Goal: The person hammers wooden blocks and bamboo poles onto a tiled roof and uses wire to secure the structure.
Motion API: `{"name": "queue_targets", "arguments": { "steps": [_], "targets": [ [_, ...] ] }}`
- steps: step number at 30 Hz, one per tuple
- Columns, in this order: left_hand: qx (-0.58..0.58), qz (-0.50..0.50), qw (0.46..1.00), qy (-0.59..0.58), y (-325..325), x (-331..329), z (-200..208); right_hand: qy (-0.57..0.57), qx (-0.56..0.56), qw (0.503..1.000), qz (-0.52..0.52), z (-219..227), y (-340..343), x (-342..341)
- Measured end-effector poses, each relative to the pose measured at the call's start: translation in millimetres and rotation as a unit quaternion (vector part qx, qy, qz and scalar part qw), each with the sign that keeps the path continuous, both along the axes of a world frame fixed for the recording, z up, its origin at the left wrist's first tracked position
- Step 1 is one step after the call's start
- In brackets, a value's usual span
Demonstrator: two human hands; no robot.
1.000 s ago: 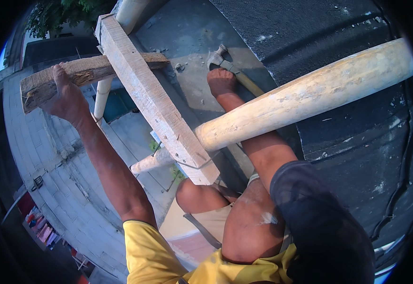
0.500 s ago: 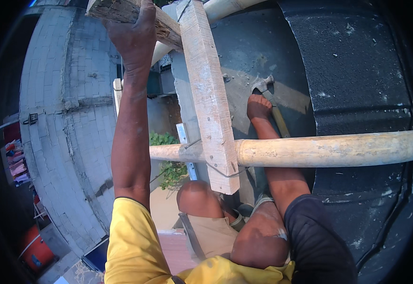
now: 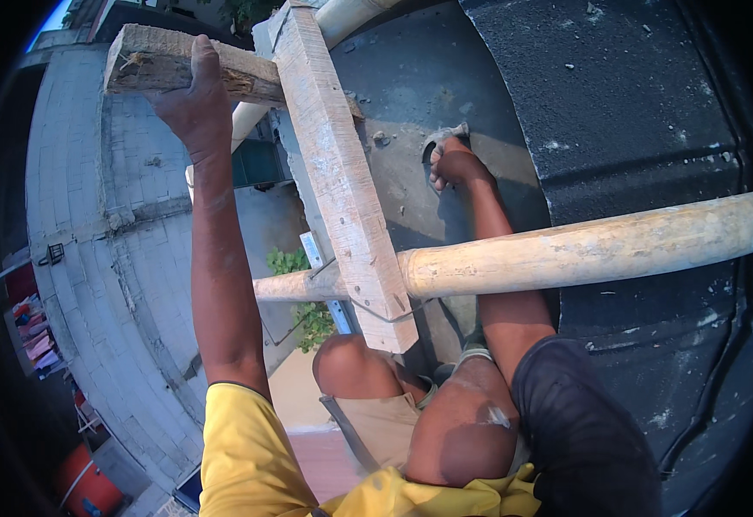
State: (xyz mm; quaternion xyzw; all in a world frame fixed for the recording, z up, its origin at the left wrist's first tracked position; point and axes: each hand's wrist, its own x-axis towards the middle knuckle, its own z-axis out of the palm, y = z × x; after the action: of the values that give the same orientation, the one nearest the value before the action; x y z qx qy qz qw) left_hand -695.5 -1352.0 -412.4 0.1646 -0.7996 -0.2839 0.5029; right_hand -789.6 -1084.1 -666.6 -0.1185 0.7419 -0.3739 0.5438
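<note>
My left hand (image 3: 193, 108) is raised at the upper left, gripping a short rough block of wood (image 3: 156, 59) with the thumb along its near face. The block's inner end meets a pale squared timber (image 3: 333, 172), which slants down toward my knees. Beyond the bamboo pole, my right hand (image 3: 456, 165) is low, its fingers curled at the claw hammer (image 3: 447, 134) just below the metal head. Most of the hammer's handle is hidden from view. The timber crosses over a thick bamboo pole (image 3: 566, 246), and wire is wrapped around them near the timber's lower end.
Black ridged sheeting (image 3: 635, 155) covers the right side. A second bamboo pole (image 3: 350, 17) passes behind the timber's top. Far below on the left lies a grey block-patterned surface (image 3: 74, 258). A leafy plant (image 3: 288, 261) and a red barrel (image 3: 92, 482) show lower down.
My view has shifted, and the timber and block appear further left. My right hand has turned at the hammer, whose handle has gone out of sight. The left hand keeps its hold.
</note>
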Motion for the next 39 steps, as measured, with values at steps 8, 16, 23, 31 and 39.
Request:
{"name": "queue_targets", "arguments": {
  "steps": [8, 16, 23, 31, 39],
  "targets": [
    [-0.001, -0.008, 1.0, 0.0, -2, -9, -7, -0.2, -0.478, 0.804, -0.293, 21, -50, -19],
    [0.007, 0.0, 0.998, -0.063, 16, -2, -2, -0.194, -0.461, 0.792, -0.351, -2, -110, -3],
    [0.015, 0.02, 0.995, -0.099, 11, 14, -3, -0.075, -0.351, 0.905, -0.227, 4, -122, -14],
    [0.014, 0.024, 0.99, -0.136, 11, 13, 6, -0.042, -0.355, 0.899, -0.253, 8, -135, -9],
    [0.133, 0.084, 0.929, -0.335, 14, 47, 8, 0.054, -0.315, 0.917, -0.24, -3, -146, -5]
  ]
}}
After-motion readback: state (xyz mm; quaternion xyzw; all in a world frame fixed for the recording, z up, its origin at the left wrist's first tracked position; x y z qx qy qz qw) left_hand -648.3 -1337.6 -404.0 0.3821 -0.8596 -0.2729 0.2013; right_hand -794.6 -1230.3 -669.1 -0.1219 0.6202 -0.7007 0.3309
